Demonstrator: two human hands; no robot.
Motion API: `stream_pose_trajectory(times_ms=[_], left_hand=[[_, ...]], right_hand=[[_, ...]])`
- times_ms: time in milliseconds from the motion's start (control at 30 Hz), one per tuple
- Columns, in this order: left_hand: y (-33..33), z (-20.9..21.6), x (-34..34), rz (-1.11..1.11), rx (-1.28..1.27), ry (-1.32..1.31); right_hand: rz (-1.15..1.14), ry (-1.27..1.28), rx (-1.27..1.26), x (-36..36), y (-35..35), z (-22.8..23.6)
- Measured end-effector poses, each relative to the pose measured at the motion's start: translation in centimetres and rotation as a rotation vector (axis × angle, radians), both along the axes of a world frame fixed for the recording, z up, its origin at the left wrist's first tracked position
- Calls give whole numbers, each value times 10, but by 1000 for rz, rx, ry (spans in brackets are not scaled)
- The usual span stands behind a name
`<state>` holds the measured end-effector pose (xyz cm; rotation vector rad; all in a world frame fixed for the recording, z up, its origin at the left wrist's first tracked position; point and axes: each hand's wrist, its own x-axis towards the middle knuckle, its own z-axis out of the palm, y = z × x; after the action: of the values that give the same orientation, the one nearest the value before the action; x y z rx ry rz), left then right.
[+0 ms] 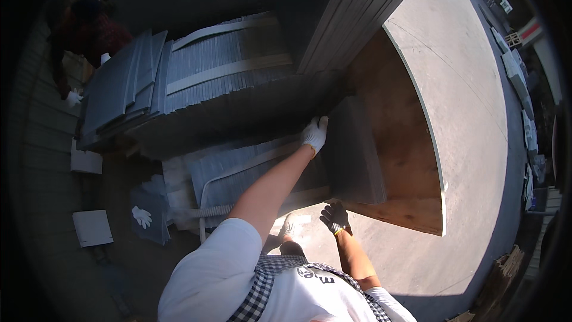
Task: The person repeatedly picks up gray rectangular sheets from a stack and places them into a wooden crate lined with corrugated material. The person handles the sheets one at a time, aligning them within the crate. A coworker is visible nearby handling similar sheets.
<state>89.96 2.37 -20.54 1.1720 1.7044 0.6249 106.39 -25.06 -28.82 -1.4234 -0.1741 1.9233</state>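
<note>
My left hand (316,133), in a white knit glove, reaches forward with its fingers closed over the upper edge of a dark flat slab (353,152). That slab stands on edge at the right end of a nearer row of thin grey slabs (238,173). Black-gloved, my right hand (335,217) hangs just below the slab's near lower corner, fingers apart and nothing visible in them. Whether it touches the slab's edge I cannot tell. A brown wooden board (399,143) stands behind the slab, to its right.
Farther off, pale straps (229,73) cross another slab row, beside a tall dark stack (357,15). Loose slabs (122,86) lean at the left, near another person (92,33) in white gloves. A spare white glove (142,217) and pale blocks (93,228) lie at lower left.
</note>
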Motion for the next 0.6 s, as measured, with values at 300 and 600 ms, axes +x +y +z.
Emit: stream_pose_trajectory(times_ms=[300,600], left_hand=[[-249,-29,-158,-104,-202,-162],[-425,-102,-321,438,-164,-223]], right_hand=[[462,-1498,1138,-94,193,262],[200,-2409,1247,-169,404,460]])
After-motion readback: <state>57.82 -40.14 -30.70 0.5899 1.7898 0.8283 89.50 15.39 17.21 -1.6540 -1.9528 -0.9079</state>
